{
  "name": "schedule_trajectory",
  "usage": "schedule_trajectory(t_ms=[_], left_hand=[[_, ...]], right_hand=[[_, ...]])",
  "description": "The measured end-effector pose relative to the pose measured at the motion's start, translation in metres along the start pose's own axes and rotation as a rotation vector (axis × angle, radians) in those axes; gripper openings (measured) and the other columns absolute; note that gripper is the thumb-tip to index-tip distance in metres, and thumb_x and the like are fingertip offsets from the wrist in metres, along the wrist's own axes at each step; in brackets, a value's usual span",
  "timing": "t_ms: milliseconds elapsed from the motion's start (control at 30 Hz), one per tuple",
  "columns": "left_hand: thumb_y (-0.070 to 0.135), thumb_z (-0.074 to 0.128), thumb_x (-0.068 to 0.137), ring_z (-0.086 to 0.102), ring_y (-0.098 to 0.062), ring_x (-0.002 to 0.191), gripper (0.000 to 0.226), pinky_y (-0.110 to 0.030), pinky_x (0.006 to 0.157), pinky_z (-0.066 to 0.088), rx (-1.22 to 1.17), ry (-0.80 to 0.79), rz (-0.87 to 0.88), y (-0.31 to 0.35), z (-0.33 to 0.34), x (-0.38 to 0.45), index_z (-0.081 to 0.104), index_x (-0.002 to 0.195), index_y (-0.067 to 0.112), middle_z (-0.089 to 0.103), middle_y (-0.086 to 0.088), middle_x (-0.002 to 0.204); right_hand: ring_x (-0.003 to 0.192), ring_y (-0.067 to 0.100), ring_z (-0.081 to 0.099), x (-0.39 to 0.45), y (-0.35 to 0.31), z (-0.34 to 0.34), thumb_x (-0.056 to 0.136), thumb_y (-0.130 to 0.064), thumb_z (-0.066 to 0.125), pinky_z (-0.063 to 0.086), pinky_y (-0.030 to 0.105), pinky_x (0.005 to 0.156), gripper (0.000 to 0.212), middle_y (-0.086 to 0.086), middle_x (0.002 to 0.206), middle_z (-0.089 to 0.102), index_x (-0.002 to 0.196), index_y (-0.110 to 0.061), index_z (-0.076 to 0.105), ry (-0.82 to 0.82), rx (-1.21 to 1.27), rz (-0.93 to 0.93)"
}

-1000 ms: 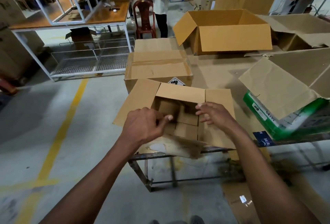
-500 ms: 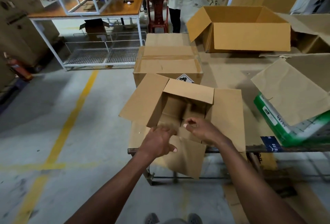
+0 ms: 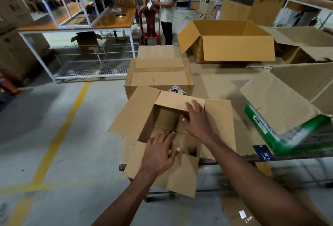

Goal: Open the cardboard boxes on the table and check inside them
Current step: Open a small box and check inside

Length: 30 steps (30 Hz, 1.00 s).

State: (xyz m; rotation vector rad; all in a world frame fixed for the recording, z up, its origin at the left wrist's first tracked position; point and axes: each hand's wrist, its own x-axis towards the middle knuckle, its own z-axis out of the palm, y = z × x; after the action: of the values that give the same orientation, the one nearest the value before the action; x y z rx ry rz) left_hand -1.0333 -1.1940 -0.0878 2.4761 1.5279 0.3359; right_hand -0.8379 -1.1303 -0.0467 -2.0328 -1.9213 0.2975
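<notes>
Checking open box [image 3: 173, 126] at near table edge [image 3: 234, 158], flaps splayed. My left hand [image 3: 158, 155] flat, fingers spread on inner cartons; right hand [image 3: 196, 119] spread on far flap. Cardboard looks light, bendy, so I'd grab flap edges, not middles.

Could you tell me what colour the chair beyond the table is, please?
The chair is dark red, seen in the head view.

Left hand [image 3: 159, 153] flat, palm down, fingers straight. Right hand [image 3: 197, 118] reaches further forward (fingers spread). Both forearms extended.
</notes>
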Motion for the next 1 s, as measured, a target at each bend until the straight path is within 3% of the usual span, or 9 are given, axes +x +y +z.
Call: schedule_trajectory(t_ms=[67, 133, 200, 300, 433, 533, 800, 900, 1000], left_hand=[[0.068, 0.023, 0.097, 0.049, -0.013, 0.127, 0.062, -0.037, 0.107, 0.033, 0.053, -0.016, -0.011, 0.001, 0.004, 0.000, 0.054, 0.138, 0.033, 0.056, 0.008, 0.140], [0.067, 0.024, 0.098, 0.059, -0.012, 0.111, 0.058, -0.037, 0.099, 0.037, 0.078, -0.003, -0.032, 0.003, 0.005, -0.003, 0.069, 0.110, 0.033, 0.068, 0.009, 0.118], [0.068, 0.022, 0.097, 0.062, -0.012, 0.092, 0.058, -0.037, 0.093, 0.039, 0.088, -0.017, -0.068, 0.006, 0.004, -0.007, 0.067, 0.085, 0.032, 0.069, 0.008, 0.093], [0.070, 0.023, 0.097, 0.048, -0.012, 0.068, 0.055, -0.034, 0.085, 0.038, 0.101, -0.045, -0.093, 0.011, 0.000, -0.013, 0.052, 0.071, 0.031, 0.051, 0.010, 0.069], [0.069, 0.021, 0.098, 0.045, -0.012, 0.071, 0.057, -0.034, 0.087, 0.039, 0.085, -0.079, -0.099, 0.017, 0.002, -0.023, 0.062, 0.083, 0.032, 0.048, 0.011, 0.073], [0.071, 0.017, 0.098, 0.047, -0.012, 0.071, 0.055, -0.034, 0.088, 0.040, 0.055, -0.080, -0.090, 0.016, 0.006, -0.026, 0.052, 0.077, 0.034, 0.050, 0.011, 0.072], [0.075, 0.007, 0.093, 0.056, -0.017, 0.079, 0.065, -0.034, 0.077, 0.033, 0.109, -0.085, -0.107, 0.020, 0.002, -0.035, 0.050, 0.075, 0.031, 0.068, 0.005, 0.085], [0.078, 0.002, 0.091, 0.055, -0.015, 0.078, 0.072, -0.033, 0.076, 0.029, 0.086, -0.073, -0.102, 0.020, 0.000, -0.036, 0.053, 0.077, 0.030, 0.068, 0.006, 0.086], [0.076, 0.008, 0.093, 0.053, -0.015, 0.077, 0.064, -0.034, 0.080, 0.036, 0.059, -0.084, -0.115, 0.021, -0.001, -0.036, 0.051, 0.075, 0.031, 0.066, 0.006, 0.084]], right_hand=[[0.124, 0.027, 0.054, 0.005, -0.003, -0.001, 0.096, -0.031, 0.058, 0.049, 0.044, 0.102, 0.041, 0.007, 0.139, 0.054, 0.136, -0.021, 0.056, -0.015, 0.079, -0.016], [0.109, 0.024, 0.064, 0.007, -0.008, 0.004, 0.094, -0.036, 0.059, 0.054, 0.042, 0.092, 0.032, 0.004, 0.124, 0.066, 0.123, -0.022, 0.066, -0.257, 0.110, 0.036], [0.125, 0.029, 0.055, 0.008, -0.006, 0.015, 0.093, -0.040, 0.060, 0.050, 0.046, 0.102, 0.050, 0.007, 0.142, 0.055, 0.139, -0.019, 0.055, -0.446, 0.001, 0.039], [0.147, 0.033, 0.026, 0.018, 0.002, 0.022, 0.094, -0.041, 0.059, 0.031, 0.051, 0.117, 0.077, 0.007, 0.161, 0.026, 0.159, -0.020, 0.021, -0.332, -0.099, 0.003], [0.155, 0.032, -0.014, 0.037, 0.004, 0.012, 0.094, -0.041, 0.060, 0.001, 0.053, 0.125, 0.095, 0.003, 0.169, -0.013, 0.162, -0.026, -0.004, -0.199, -0.146, -0.039], [0.153, 0.032, -0.019, 0.059, 0.005, 0.001, 0.092, -0.039, 0.066, 0.006, 0.054, 0.123, 0.101, 0.001, 0.168, -0.019, 0.161, -0.030, -0.007, -0.135, -0.135, -0.042], [0.154, 0.034, 0.010, 0.108, 0.014, 0.010, 0.089, -0.043, 0.069, 0.021, 0.053, 0.120, 0.092, 0.006, 0.170, 0.003, 0.160, -0.025, 0.013, -0.312, -0.190, 0.015], [0.141, 0.032, 0.031, 0.108, 0.016, 0.019, 0.082, -0.049, 0.074, 0.032, 0.050, 0.112, 0.087, 0.006, 0.157, 0.030, 0.152, -0.025, 0.028, -0.265, -0.209, 0.007], [0.133, 0.030, 0.038, 0.104, 0.014, 0.020, 0.080, -0.051, 0.073, 0.035, 0.048, 0.108, 0.085, 0.004, 0.149, 0.039, 0.150, -0.025, 0.031, -0.205, -0.216, 0.000]])
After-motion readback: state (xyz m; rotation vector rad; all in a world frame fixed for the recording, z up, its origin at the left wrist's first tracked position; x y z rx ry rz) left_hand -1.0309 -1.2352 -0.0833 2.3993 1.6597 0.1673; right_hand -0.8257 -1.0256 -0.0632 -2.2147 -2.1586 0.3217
